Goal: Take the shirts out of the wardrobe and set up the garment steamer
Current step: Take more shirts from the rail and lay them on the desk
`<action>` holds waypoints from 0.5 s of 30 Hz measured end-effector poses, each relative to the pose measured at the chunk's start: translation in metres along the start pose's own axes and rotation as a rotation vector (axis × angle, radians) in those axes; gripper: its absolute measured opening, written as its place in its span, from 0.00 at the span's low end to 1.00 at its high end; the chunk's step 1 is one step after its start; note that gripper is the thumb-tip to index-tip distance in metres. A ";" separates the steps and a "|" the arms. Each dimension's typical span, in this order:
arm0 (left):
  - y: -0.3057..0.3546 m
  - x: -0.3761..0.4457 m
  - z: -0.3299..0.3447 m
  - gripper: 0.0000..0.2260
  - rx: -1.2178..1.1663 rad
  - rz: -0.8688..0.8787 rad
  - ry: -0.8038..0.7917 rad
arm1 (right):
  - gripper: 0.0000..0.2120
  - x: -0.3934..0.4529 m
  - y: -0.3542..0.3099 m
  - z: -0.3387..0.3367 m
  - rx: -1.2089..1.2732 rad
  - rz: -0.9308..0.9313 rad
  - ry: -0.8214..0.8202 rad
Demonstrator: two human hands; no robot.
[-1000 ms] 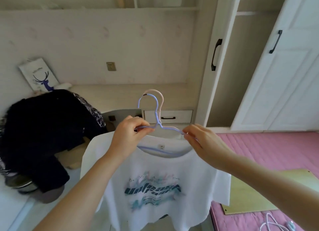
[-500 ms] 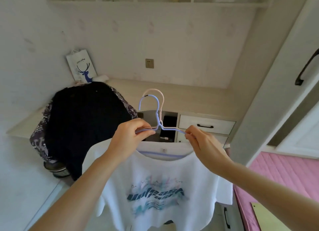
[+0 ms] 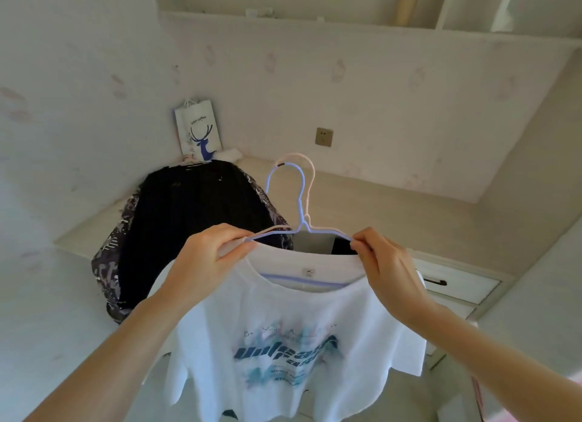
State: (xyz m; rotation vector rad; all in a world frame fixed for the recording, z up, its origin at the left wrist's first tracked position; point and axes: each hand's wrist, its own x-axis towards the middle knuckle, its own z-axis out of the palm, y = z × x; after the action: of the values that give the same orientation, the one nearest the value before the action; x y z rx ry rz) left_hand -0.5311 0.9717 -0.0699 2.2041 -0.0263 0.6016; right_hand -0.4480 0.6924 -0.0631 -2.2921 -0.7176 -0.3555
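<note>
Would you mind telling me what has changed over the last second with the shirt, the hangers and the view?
The view swung left: the wardrobe doors and pink mat have gone from sight, and the paper bag and dark clothes pile now sit nearer the middle. Unchanged: the left hand and right hand keep pinching the hangers carrying the white T-shirt.

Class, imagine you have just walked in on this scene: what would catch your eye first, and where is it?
First, the white T-shirt with blue print, held up in the centre foreground. The left hand and right hand each pinch a shoulder of two stacked wire hangers, one blue, one pink. Behind on the left, a dark garment is heaped by the desk, with a deer-print paper bag against the wall.
</note>
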 end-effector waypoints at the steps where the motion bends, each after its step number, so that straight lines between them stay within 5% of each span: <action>1: -0.007 0.006 -0.006 0.15 0.033 -0.031 -0.001 | 0.08 0.011 0.000 0.003 0.012 0.003 -0.004; 15: -0.075 0.127 -0.029 0.31 0.483 -0.172 0.279 | 0.09 0.194 0.016 0.059 -0.040 -0.086 -0.073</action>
State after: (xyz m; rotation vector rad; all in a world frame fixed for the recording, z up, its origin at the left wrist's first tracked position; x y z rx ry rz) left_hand -0.4146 1.0654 -0.0544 2.5215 0.4966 0.8819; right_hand -0.2793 0.8002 -0.0296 -2.3271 -0.8542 -0.3304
